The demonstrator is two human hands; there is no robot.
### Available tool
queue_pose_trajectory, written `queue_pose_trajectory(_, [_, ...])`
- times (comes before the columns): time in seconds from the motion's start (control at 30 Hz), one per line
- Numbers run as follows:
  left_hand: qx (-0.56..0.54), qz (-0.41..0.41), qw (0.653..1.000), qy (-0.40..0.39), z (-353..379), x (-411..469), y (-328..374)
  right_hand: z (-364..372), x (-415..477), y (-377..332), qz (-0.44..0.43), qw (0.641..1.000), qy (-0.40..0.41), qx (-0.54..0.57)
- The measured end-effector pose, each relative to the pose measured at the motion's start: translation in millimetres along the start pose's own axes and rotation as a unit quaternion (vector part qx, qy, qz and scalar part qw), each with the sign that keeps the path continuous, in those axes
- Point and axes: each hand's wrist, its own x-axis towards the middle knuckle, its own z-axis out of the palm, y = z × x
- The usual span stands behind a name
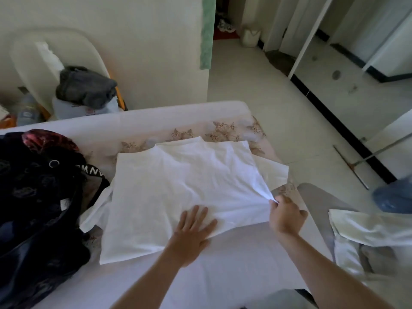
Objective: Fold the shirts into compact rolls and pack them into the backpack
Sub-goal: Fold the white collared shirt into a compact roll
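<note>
Hands [194,230] on white shirt [178,186]

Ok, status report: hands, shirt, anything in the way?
Left hand flat, pressing white shirt. Right hand pinching shirt's right edge, pulling it taut. Shirt not yet rolled. Dark backpack at left, nothing blocking.

A plain white cotton shirt [178,181] is lying on a white bed sheet [234,264] that is showing a brown floral print along its far edge. A dark navy patterned fabric backpack [38,208] is showing a red patch, and a dark grey folded garment [85,86] is sitting beyond.
</note>
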Motion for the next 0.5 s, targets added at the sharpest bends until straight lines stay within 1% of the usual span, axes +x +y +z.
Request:
queue_pose_trajectory(0.1, [0.031, 0.049, 0.998, 0.026, 5, -13, -4, -6, 14, 9, -0.055, 0.996, 0.018, -0.064])
queue_pose_trajectory(0.13, [0.035, 0.063, 0.997, 0.026, 4, -18, -4, -5, 12, 10, -0.080, 0.993, 0.037, -0.081])
queue_pose_trajectory(0.2, [0.017, 0.064, 0.997, 0.026, 1, -28, -3, 0, -3, 4, -0.138, 0.984, 0.069, -0.094])
queue_pose_trajectory(0.23, [-0.005, 0.045, 0.998, 0.037, -2, -33, -3, 4, -14, -2, -0.182, 0.977, 0.067, -0.086])
queue_pose_trajectory(0.3, [-0.051, -0.029, 0.996, 0.066, -10, -45, -6, 15, -41, -18, -0.303, 0.951, 0.036, -0.046])
queue_pose_trajectory(0.37, [-0.052, -0.136, 0.987, 0.064, -12, -62, -18, 27, -70, -39, -0.407, 0.912, -0.048, 0.011])
queue_pose_trajectory(0.43, [-0.038, -0.234, 0.971, 0.031, -8, -89, -36, 33, -96, -59, -0.456, 0.878, -0.140, 0.044])
queue_pose_trajectory(0.5, [-0.021, -0.282, 0.959, 0.013, 2, -119, -54, 36, -111, -71, -0.445, 0.869, -0.216, 0.015])
